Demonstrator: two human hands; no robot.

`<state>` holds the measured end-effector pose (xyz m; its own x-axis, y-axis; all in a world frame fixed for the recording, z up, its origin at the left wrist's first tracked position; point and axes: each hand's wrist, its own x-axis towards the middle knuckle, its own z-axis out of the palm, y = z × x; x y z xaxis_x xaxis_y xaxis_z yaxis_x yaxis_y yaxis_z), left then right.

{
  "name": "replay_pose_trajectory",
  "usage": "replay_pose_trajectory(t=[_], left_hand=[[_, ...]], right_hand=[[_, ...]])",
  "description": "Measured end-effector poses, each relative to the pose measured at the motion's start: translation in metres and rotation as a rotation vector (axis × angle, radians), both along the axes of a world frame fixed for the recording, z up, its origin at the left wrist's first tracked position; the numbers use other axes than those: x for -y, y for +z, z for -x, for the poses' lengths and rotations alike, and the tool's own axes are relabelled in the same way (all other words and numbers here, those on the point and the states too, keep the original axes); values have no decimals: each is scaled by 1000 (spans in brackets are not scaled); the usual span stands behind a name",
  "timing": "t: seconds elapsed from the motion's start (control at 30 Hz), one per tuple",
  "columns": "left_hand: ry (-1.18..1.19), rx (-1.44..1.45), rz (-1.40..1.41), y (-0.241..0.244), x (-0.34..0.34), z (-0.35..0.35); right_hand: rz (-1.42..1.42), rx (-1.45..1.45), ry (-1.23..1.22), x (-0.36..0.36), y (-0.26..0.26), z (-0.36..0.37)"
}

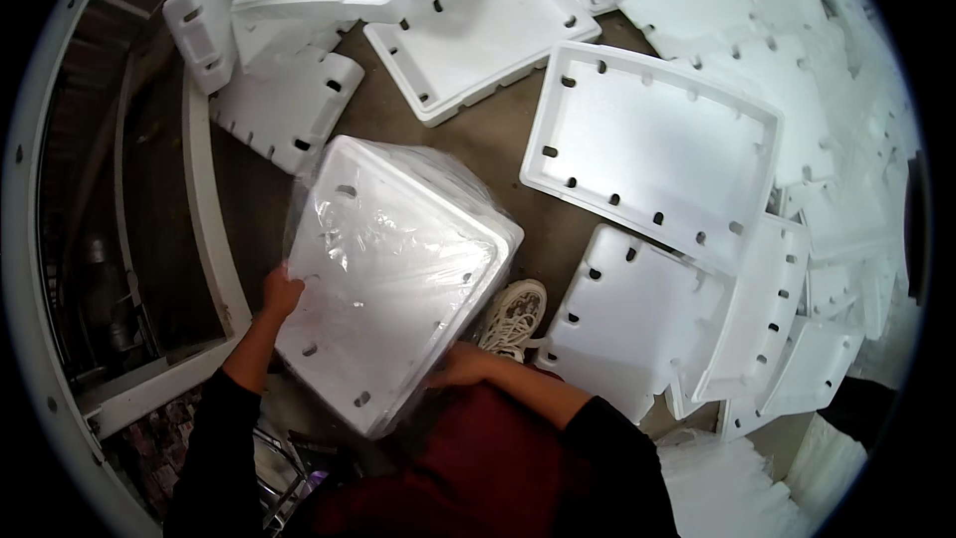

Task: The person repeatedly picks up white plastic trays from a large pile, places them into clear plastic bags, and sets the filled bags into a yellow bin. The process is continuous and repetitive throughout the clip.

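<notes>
A stack of white foam trays (388,276) stands tilted in front of me, wrapped in clear plastic film that wrinkles and shines along its upper right side. Oval holes show through the film on the top tray. At the stack's left edge, my left hand (284,293) is closed on the film-covered rim. My right hand (461,366) grips the lower right edge, close to my body; its fingertips are partly hidden. Just beyond that hand, a patterned sneaker with pale laces (514,320) is on the floor.
Loose white foam trays lie around the stack: one facing up at right (650,149), another at the back (485,37), one overturned (627,321). More are heaped at the far right (792,90). A white metal frame (202,202) borders the left side. Brown floor (455,138) shows between.
</notes>
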<state>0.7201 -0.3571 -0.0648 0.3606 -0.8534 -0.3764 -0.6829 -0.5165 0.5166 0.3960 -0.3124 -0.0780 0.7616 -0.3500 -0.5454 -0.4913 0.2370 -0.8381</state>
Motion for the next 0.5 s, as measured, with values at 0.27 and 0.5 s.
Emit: replay_pose_trajectory(t=[0.27,0.5], left_hand=[[-154,204,-108,-25,19,34],[19,-1043,-372,5,68,47]], right_hand=[[-46,-102,-301,21,-35,47],[-501,228,-937,23,-62,18]])
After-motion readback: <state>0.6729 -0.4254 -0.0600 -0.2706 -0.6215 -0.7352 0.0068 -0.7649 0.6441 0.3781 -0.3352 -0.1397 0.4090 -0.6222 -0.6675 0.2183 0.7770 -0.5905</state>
